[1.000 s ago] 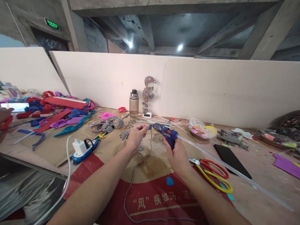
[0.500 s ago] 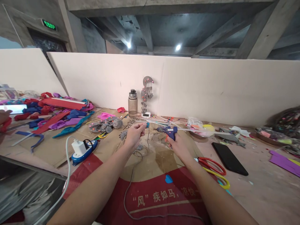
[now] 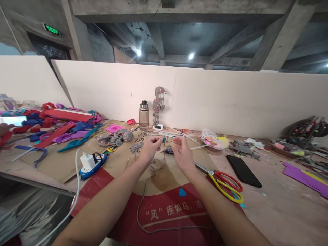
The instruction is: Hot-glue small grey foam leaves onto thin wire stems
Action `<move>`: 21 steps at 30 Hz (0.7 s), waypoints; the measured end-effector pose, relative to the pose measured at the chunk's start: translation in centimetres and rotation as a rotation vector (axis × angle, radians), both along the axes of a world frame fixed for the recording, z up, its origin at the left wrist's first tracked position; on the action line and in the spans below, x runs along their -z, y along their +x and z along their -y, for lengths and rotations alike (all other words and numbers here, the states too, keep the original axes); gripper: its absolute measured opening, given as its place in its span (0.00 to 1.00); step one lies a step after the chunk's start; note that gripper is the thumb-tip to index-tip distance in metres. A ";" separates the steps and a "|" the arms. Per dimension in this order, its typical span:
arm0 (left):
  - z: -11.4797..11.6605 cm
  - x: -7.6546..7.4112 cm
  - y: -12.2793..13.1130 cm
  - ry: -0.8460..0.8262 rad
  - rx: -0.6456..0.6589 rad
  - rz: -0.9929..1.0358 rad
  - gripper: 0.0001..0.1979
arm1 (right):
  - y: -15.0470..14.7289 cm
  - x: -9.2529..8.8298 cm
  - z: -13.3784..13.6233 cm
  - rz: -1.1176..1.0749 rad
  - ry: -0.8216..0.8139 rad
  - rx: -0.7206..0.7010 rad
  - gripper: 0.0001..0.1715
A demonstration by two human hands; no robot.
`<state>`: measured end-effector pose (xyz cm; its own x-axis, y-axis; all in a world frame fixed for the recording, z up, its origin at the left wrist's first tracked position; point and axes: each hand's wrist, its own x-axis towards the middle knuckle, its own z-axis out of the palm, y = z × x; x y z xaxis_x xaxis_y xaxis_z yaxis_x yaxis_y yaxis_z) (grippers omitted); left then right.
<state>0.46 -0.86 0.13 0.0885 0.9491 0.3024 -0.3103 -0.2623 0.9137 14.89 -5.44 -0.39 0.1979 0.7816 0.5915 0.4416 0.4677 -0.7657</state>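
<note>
My left hand (image 3: pixel 151 149) pinches a small blue piece (image 3: pixel 164 140) between thumb and fingertips. Grey yarn (image 3: pixel 164 155) hangs from that piece and trails in loops over the cardboard toward me. Just to its right, my right hand (image 3: pixel 182 152) is raised with bent fingers apart and nothing in them. Behind the right hand lies a dark blue glue gun (image 3: pixel 169 151), mostly hidden, with a clear glue stick (image 3: pixel 200 147) jutting out to the right. A blue heart cutout (image 3: pixel 182 192) rests on the red part of the cardboard (image 3: pixel 123 208).
Red-and-yellow-handled scissors (image 3: pixel 225 182) and a black phone (image 3: pixel 244 171) lie right of my right arm. A water bottle (image 3: pixel 144 116) stands at the back beside a grey hanging ornament (image 3: pixel 159 102). At left are a power strip (image 3: pixel 93 167), coloured cloth strips (image 3: pixel 61 123) and another person's hand (image 3: pixel 4 129).
My right hand has let go of the glue gun, which now lies on the table, and has moved left close to the blue piece. My left hand still pinches that piece.
</note>
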 end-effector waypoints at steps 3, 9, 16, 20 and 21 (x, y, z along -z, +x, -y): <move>0.0 0.0 -0.2 0.061 -0.058 -0.096 0.17 | -2.2 -0.1 -0.6 -0.277 -0.195 -0.260 0.24; -0.1 0.0 -0.5 0.117 -0.133 -0.187 0.14 | -2.4 -0.3 -0.9 -0.085 -0.118 -0.037 0.12; 0.3 -0.3 -0.3 0.109 -0.092 -0.215 0.14 | -1.4 -1.4 0.2 0.183 0.083 0.122 0.08; 0.3 0.0 -0.2 0.081 -0.053 -0.231 0.13 | -1.1 -1.3 0.1 0.213 0.117 0.133 0.08; 0.3 0.1 -0.1 0.081 -0.040 -0.235 0.13 | -1.1 -1.3 0.1 0.215 0.122 0.135 0.08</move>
<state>0.33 -1.12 0.08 0.1278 0.9269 0.3528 -0.0797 -0.3450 0.9352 13.82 -5.51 0.87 0.1551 0.6774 0.7191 0.6525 0.4763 -0.5894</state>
